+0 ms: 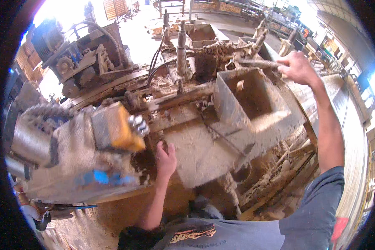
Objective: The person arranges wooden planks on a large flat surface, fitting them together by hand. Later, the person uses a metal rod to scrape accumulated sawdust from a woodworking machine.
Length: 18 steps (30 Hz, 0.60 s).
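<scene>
The person's right hand (298, 68) is closed around one end of a dusty rod (259, 63), which runs level above an open-topped metal box (246, 98) on a sawdust-covered machine. The left hand (166, 160) is loosely open, fingers apart, beside the left edge of a flat metal plate (200, 150); whether it touches anything is unclear. The rod looks brownish, its far end among caked machine parts. At left, a blurred yellow-and-grey block (119, 127) stands near the left hand; an upright threaded post (181, 52) rises behind.
</scene>
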Available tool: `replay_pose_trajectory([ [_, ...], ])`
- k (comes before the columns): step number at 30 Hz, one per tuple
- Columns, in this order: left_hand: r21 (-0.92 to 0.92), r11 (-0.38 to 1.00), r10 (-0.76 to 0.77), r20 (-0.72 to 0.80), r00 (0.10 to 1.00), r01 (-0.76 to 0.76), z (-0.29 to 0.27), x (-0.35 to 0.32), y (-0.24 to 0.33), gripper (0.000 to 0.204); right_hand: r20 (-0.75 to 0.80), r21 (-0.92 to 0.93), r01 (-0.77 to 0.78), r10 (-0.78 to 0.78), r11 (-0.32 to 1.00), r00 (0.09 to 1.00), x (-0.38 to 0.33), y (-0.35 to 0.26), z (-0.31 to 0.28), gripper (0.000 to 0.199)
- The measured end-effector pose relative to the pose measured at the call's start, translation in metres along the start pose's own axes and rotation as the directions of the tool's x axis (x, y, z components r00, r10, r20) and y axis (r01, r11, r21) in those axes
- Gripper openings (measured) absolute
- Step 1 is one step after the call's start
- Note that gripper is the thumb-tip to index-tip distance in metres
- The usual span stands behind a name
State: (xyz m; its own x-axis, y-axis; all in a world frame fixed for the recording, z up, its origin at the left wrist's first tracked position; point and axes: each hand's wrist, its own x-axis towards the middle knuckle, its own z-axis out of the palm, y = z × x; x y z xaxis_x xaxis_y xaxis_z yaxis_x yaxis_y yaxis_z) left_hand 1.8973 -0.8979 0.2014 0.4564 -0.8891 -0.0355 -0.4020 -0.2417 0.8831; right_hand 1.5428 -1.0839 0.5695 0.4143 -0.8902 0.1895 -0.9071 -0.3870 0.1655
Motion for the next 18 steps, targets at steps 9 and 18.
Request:
replay_pose_trajectory([
  [9,0.113,0.96,-0.259,0.011,0.966,0.256,0.062,0.024,-0.018,0.066,0.293,0.03,0.209,-0.209,0.977,0.933,0.146,0.026,0.117,0.026],
  [18,0.245,0.947,-0.188,-0.094,0.978,0.206,0.063,0.015,-0.021,0.06,0.053,0.12,0.362,-0.37,0.924,0.927,0.164,0.025,0.155,0.014],
])
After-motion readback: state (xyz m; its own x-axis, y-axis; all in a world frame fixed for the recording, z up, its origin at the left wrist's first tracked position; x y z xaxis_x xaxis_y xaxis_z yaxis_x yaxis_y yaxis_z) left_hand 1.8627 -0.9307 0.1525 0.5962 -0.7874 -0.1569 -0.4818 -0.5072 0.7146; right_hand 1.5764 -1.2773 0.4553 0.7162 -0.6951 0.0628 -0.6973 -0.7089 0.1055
